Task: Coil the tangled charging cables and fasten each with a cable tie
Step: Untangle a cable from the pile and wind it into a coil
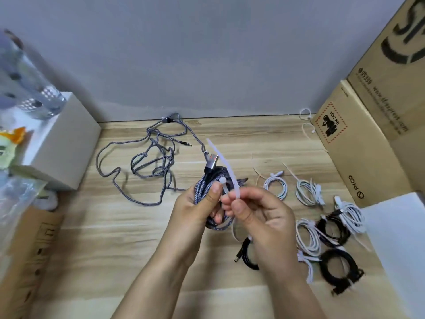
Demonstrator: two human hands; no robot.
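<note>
Head view: L hand (195, 210) grips a grey braided coil (208, 185) above the worktop (115, 226), its USB plug (212, 161) sticking up. R hand (257, 212) pinches a white tie (230, 173) looped round the coil. Tangled grey cable (147, 157) lies left of the coil; tied coils (322, 217) right of it, by boxes (368, 134).

Soft, even light all over, no hard glare on the pale wood-grain table (115, 238). Faint shadows sit under the tangled grey braided cable (147, 162). Wide-angle bending tilts the brown cardboard boxes (368, 125) at right. The grey perforated object (25, 84) at far left is smeared and blurred.
</note>
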